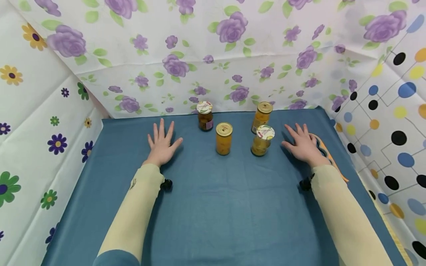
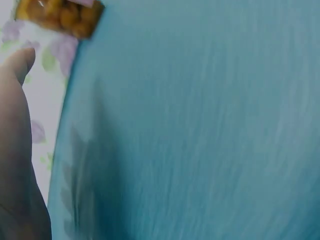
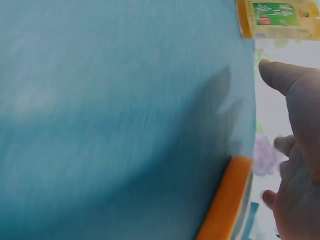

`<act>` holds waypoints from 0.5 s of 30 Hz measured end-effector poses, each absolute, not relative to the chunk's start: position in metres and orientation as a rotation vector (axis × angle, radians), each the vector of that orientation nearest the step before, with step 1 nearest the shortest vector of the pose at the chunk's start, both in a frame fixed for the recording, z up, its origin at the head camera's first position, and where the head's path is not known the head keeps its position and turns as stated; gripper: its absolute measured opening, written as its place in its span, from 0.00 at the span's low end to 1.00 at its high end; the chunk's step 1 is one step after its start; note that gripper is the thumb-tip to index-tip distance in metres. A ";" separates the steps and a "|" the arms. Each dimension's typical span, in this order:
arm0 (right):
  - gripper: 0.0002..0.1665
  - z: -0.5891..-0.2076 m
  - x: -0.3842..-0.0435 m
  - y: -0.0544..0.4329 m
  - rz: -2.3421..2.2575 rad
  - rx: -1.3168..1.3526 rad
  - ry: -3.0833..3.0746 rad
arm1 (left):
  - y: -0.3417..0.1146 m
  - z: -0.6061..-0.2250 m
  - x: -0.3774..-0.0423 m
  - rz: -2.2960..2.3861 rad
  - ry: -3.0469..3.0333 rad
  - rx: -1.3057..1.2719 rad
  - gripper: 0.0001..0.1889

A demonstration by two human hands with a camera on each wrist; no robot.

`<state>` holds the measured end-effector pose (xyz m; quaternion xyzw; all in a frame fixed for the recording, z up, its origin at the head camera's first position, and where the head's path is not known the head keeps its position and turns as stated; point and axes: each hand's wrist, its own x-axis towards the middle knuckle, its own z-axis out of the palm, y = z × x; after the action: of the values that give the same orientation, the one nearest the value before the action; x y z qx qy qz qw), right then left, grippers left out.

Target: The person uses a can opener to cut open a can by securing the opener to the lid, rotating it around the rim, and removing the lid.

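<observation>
Spread wide, both sides!

Left hand [image 1: 161, 146] and right hand [image 1: 304, 147] splay straight fingers; between them, a dark jar [image 1: 205, 120] nearer left, a pale-lidded jar [image 1: 261, 145] nearer right, two gold-lidded jars [image 1: 223, 142] too (orange-edged object [image 3: 225, 205] peeking past the right)!

Head feed looks great on my end: bright, fairly even, crisp right down to the purple flowers [image 1: 232, 27]. Light seems to come from overhead. Soft shadows fall on the inner side of the left grip [image 1: 161, 147] and right grip [image 1: 303, 147], darkening the blue bench [image 1: 233, 214], and I get a small shine on the gold lid [image 1: 224, 128]. Wrist cams are rougher: dimmer, tealer, kinda mushy. Left one blurs the brown jar [image 2: 67, 20] and shows layered shadow edges; right one has a pale hazy patch and an orange jar label [image 3: 276, 14] too soft to read.
</observation>
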<state>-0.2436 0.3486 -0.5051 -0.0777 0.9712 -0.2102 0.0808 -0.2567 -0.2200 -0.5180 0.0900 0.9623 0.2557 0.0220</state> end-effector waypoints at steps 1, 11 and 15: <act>0.48 -0.504 -0.240 0.352 -0.635 -0.235 2.902 | -0.216 -0.517 -0.255 0.833 2.974 0.280 0.45; 0.51 -0.484 -0.185 0.394 -0.581 -0.216 2.962 | -0.178 -0.496 -0.227 1.275 2.833 0.368 0.37; 0.63 -0.478 -0.160 0.411 -0.527 0.003 2.882 | -0.165 -0.484 -0.210 1.528 2.701 0.388 0.32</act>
<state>-0.1598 0.4114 -0.4785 0.0010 0.9782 -0.1787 0.1059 -0.2101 -0.1647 -0.4836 0.1240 0.8637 0.4885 0.0070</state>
